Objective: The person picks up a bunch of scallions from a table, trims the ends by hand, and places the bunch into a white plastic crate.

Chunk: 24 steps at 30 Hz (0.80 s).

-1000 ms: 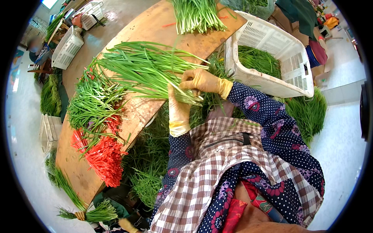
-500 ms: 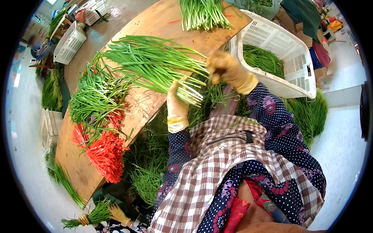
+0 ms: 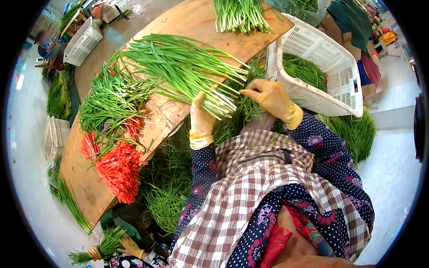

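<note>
A bunch of garlic chives (image 3: 178,67) lies across the table's edge, its pale stem ends fanned toward me. My left hand (image 3: 202,115), in a yellowish glove, is closed around the stems near those ends, its thumb on top. At the tips of the stems, my right hand (image 3: 270,99), gloved too, has thumb and forefinger pinched together. Whether a stem or leaf is between those fingers is too small to tell. Left of the held bunch sit a smaller tangled heap of chives (image 3: 109,107) and a bundle of red ties (image 3: 118,172).
The curved wooden table (image 3: 85,192) carries another chive bunch (image 3: 241,15) at its far end. A white crate (image 3: 333,47) with chives stands at right. Loose leaves (image 3: 167,205) are heaped below the table. At lower left, a co-worker's gloved hand (image 3: 130,246) is beside a green bunch.
My right hand, blurred and higher before, has come down slightly and is now steady at the stem ends. The left hand keeps its hold on the bunch.
</note>
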Each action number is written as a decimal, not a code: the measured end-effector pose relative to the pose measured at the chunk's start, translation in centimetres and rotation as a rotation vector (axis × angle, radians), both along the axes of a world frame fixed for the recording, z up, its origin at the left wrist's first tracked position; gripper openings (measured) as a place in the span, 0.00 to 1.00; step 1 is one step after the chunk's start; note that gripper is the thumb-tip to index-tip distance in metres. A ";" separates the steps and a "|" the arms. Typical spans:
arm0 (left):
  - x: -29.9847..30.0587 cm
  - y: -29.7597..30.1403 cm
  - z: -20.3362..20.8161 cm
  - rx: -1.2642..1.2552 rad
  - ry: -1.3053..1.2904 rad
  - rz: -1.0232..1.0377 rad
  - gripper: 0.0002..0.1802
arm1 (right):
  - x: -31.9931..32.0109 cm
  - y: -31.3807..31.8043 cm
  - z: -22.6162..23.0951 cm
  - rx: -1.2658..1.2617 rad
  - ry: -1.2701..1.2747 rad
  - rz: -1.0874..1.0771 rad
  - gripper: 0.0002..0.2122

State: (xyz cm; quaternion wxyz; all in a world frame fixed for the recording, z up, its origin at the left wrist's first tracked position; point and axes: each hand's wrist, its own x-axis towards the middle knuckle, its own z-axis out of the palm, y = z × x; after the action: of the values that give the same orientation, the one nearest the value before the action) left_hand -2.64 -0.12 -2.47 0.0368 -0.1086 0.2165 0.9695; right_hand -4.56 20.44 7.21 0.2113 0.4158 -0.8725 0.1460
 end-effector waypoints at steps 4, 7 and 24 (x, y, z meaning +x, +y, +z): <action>-0.3 -0.3 0.1 -0.048 -0.052 0.016 0.15 | 0.0 -5.8 0.0 0.033 -0.330 -0.051 0.14; -0.3 -0.3 -0.3 -0.191 -0.108 0.060 0.15 | -1.7 -7.2 -1.6 0.070 -0.504 -0.090 0.18; 0.7 0.4 0.5 0.091 0.036 0.041 0.15 | -2.7 -5.7 -1.5 -0.304 -0.636 0.166 0.16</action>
State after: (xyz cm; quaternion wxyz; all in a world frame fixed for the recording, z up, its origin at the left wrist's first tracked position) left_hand -1.98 0.24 -1.93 0.0181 -0.0936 0.1704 0.9808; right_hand -7.27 14.70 5.76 -0.0239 0.3828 -0.8261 0.4130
